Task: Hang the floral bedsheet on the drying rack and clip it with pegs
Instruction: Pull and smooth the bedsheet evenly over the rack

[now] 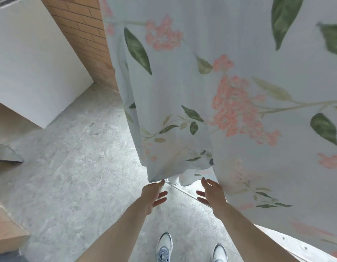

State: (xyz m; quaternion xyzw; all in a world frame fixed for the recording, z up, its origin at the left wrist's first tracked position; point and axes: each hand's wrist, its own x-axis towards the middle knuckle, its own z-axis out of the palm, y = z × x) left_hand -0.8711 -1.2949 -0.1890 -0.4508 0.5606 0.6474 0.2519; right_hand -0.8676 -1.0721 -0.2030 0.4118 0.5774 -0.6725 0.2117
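Floral bedsheet (230,82) hangs down from above, fills centre and right of view, top out of frame so what holds it up can't be seen. Pale blue-white cloth, pink flower clusters, dark green leaves, lighter olive leaves and thin stems. Print faded on the lower folds. Bottom hem wavy, hangs just above the floor, in two overlapping folds with a small gap between.

Left to right: white wall panel (31,63) far left, brick-pattern wall (82,29) beside it, running behind the sheet's left edge. Grey mottled floor tiles (78,167) below. Brown box edge (7,229) near left.

Left hand (153,195) near centre, reaches to the hem's left corner; fingers mostly straight and spread, upper fingertip touching or pinching the corner, can't tell which. Right hand (213,191) just right of it, fingers straight and loosely spread, back of hand against the sheet's lower right fold, gripping nothing visible. Hands near each other, apart.

White and blue sneakers (164,246) near bottom, below the hands.
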